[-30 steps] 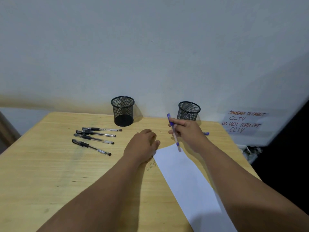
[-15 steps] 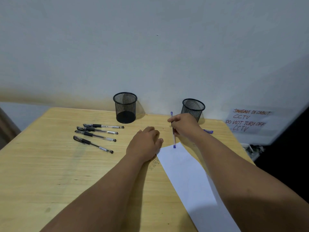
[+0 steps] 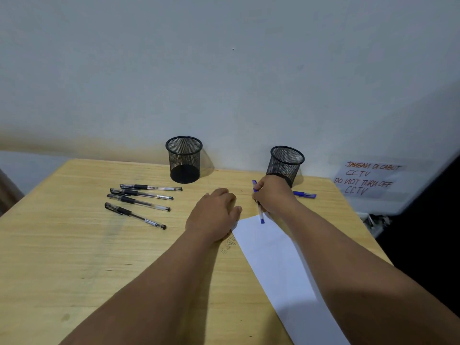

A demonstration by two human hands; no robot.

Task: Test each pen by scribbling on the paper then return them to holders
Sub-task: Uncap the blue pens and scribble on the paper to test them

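Observation:
My right hand (image 3: 273,195) grips a blue pen (image 3: 260,212), its lower end touching the far corner of a white sheet of paper (image 3: 278,257). My left hand (image 3: 214,215) lies palm down on the table, its fingers pressing the sheet's left corner. Several black pens (image 3: 139,200) lie in a row to the left. Two black mesh holders stand by the wall: the left holder (image 3: 184,159) and the right holder (image 3: 286,163), partly hidden by my right hand. Another blue pen (image 3: 305,194) lies behind my right hand.
The wooden table (image 3: 74,257) ends at a white wall. A handwritten CCTV notice (image 3: 368,180) is stuck to the wall at the right. Past the table's right edge there is a dark gap.
My right hand has lowered the blue pen from a raised tilt until its end meets the paper's corner. The left hand has stayed put. The camera has shifted slightly.

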